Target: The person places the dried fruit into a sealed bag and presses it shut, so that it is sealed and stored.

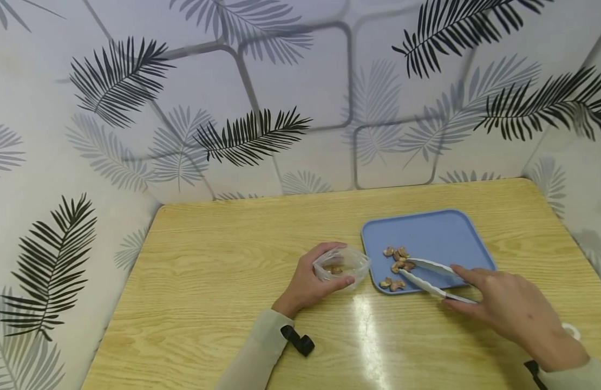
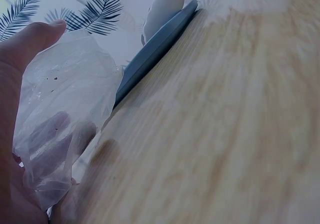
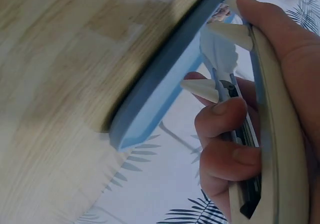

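Observation:
My left hand [image 1: 305,284] holds a clear plastic bag [image 1: 357,268] with its mouth open, thumb on the near side. A few brown pieces show inside it. In the left wrist view, fingers show through the thin bag [image 2: 75,96]. My right hand [image 1: 517,306] grips pale tongs [image 1: 433,266], fingers curled around the handles [image 3: 282,134]. The tong tips are spread on either side of knobbly brown pieces [image 1: 398,265] that look like ginger; whether they touch cannot be told. Several such pieces lie on the left part of a blue tray [image 1: 442,233].
The tray stands on a wood-grain table [image 1: 222,271], just right of the bag. A wall covering [image 1: 300,81] with leaf prints rises behind the table's back edge. A white ring-shaped part [image 1: 572,331] shows beside the right wrist.

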### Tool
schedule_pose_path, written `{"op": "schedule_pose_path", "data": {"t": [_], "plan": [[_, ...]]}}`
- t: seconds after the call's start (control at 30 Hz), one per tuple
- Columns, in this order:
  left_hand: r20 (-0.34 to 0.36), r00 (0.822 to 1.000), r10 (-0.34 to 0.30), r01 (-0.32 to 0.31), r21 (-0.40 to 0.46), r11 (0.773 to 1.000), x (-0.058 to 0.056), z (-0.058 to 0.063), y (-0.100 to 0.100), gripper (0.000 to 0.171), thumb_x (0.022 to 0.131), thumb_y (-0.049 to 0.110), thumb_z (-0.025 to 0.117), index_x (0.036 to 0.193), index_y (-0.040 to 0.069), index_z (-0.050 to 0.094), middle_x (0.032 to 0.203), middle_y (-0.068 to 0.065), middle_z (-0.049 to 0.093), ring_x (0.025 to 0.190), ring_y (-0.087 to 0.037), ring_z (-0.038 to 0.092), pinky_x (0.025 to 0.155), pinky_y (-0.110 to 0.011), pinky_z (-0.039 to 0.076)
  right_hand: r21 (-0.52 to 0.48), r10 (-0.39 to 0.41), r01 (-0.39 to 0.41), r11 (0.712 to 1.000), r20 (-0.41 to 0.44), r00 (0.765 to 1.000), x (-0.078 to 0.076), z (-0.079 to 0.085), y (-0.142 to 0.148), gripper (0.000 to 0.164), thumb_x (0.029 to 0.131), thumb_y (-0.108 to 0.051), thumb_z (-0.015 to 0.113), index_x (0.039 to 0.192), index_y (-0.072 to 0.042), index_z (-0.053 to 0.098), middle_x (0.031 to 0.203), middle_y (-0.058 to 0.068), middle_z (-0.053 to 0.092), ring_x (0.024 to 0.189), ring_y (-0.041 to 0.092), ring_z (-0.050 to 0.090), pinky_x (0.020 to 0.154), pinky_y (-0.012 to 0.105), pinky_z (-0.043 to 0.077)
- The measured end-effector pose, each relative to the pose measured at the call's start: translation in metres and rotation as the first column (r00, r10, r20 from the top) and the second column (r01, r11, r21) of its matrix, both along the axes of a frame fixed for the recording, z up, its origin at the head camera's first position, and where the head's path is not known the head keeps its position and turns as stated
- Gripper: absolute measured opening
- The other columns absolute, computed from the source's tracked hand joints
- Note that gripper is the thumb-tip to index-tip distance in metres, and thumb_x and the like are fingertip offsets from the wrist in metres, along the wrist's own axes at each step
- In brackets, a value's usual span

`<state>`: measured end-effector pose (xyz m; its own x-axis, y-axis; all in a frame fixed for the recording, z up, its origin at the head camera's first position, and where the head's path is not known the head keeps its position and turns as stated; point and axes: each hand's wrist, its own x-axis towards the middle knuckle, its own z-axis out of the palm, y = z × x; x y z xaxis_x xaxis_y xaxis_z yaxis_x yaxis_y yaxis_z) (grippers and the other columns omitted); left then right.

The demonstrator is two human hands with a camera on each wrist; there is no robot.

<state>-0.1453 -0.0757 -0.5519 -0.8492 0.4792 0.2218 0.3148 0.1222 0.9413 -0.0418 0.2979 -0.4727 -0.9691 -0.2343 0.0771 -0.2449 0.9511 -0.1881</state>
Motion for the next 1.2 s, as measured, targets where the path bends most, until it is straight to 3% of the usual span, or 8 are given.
{"op": "schedule_pose_path", "data": {"t": [0.3,0.57,0.7,0.93,1.2], "plan": [[-0.015,1.0,-0.009,0.009,-0.006,1.0,0.0,0.0,-0.001,0.067,0.089,0.01,0.091,0.15,0.014,0.063,0.145,-0.005,0.069,0.122,-0.026,0.07,0.1,-0.038,0.062,-0.016,-0.015,0.015,1.0,0.02,1.0,0.0,0.001,-0.002,0.072,0.084,-0.049,0.092,0.139,-0.007,0.075,0.11,0.024,0.082,0.072,0.032,0.076,0.056,0.047,0.058],[-0.008,1.0,-0.003,0.003,-0.001,1.0,0.001,0.0,0.0,0.067,0.088,0.009,0.091,0.149,0.018,0.065,0.144,-0.006,0.07,0.122,-0.025,0.072,0.099,-0.037,0.063,-0.063,-0.032,0.035,0.997,0.039,0.999,0.002,0.0,-0.003,0.072,0.085,-0.047,0.093,0.14,-0.005,0.074,0.116,0.027,0.08,0.084,0.042,0.079,0.068,0.055,0.063],[-0.016,1.0,-0.004,0.004,0.001,1.0,0.001,0.001,0.0,0.067,0.088,0.01,0.091,0.149,0.017,0.065,0.144,-0.006,0.07,0.122,-0.025,0.072,0.1,-0.037,0.063,-0.076,-0.039,0.041,0.996,0.035,0.999,0.003,0.002,-0.003,0.074,0.085,-0.047,0.093,0.142,-0.005,0.073,0.119,0.027,0.08,0.085,0.042,0.079,0.068,0.054,0.063],[-0.034,0.999,-0.005,0.005,-0.003,1.0,-0.001,0.0,0.0,0.067,0.089,0.01,0.091,0.15,0.014,0.064,0.144,-0.006,0.07,0.123,-0.027,0.071,0.1,-0.037,0.062,-0.134,-0.016,0.0,0.991,-0.124,0.992,0.004,0.006,-0.006,0.072,0.075,-0.037,0.1,0.134,-0.003,0.077,0.113,0.026,0.081,0.076,0.037,0.079,0.059,0.049,0.06],[-0.021,1.0,0.002,-0.002,-0.006,1.0,0.0,0.0,0.0,0.066,0.088,0.011,0.092,0.148,0.022,0.065,0.143,-0.005,0.07,0.122,-0.026,0.071,0.099,-0.037,0.062,-0.159,0.007,-0.048,0.986,-0.248,0.969,0.0,0.009,-0.012,0.072,0.069,-0.034,0.102,0.13,-0.005,0.08,0.107,0.02,0.084,0.067,0.02,0.072,0.053,0.037,0.052]]}}
